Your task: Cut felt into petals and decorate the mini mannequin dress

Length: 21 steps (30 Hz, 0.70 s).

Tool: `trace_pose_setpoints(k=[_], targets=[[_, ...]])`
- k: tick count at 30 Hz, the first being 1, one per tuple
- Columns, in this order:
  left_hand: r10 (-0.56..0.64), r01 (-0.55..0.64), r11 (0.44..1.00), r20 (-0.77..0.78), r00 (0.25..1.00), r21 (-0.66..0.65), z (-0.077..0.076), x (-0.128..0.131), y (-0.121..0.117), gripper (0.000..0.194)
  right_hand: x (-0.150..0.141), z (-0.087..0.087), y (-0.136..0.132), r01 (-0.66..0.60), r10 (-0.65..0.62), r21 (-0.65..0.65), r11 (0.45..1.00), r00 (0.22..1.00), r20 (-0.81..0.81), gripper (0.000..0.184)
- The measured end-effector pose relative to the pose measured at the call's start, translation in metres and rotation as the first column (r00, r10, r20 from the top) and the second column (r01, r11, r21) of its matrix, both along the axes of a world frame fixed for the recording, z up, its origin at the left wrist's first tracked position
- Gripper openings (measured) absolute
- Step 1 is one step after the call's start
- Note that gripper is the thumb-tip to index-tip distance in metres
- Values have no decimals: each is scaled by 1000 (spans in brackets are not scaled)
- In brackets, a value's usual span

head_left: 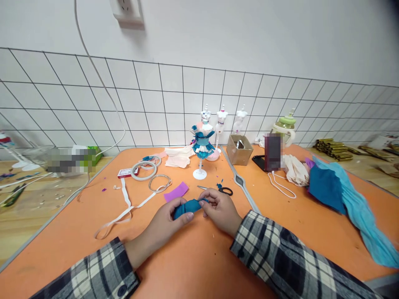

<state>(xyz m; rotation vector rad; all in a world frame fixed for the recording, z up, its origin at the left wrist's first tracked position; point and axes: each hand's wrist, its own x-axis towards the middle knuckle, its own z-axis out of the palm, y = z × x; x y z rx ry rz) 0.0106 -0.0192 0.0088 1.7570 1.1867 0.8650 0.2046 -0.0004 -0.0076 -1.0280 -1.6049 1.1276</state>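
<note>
A folded strip of blue crepe paper (186, 209) is held between both hands above the orange mat. My left hand (170, 220) is closed around its left end, thumb on top. With the fingertips, my right hand (220, 209) pinches the strip's right end. Just beyond the right hand lie scissors (226, 191) with black handles, partly hidden by that hand. A purple paper piece (176, 192) rests beyond the left hand. Farther back, a small mannequin (203, 139) on a white stand wears a ruffled blue and white paper dress.
Tape rolls (144, 170) and a trailing white strip (126, 211) lie on the left. A cardboard box (239, 149), a propped phone (273, 152) and a green-lidded bottle (285, 124) stand at the back right. Blue paper (326, 189) and light blue paper (358, 207) lie far right.
</note>
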Motion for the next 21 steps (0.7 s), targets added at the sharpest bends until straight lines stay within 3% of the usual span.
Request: trace_pose_setpoints(k=[4,11,21], targets=[[66,-66,998,-68,996,6,-2,2,2,27,1,1,-2,1,-2,46,999,1000,21,9],[39,-14,987,153,988,-161,-4,0,4,19,3,2,2,75,-73,52,996,997,-25,12],[75,3,960,269,960,-280,6,1,2,50,10,12,6,160,-160,-5,987,987,-11,16]])
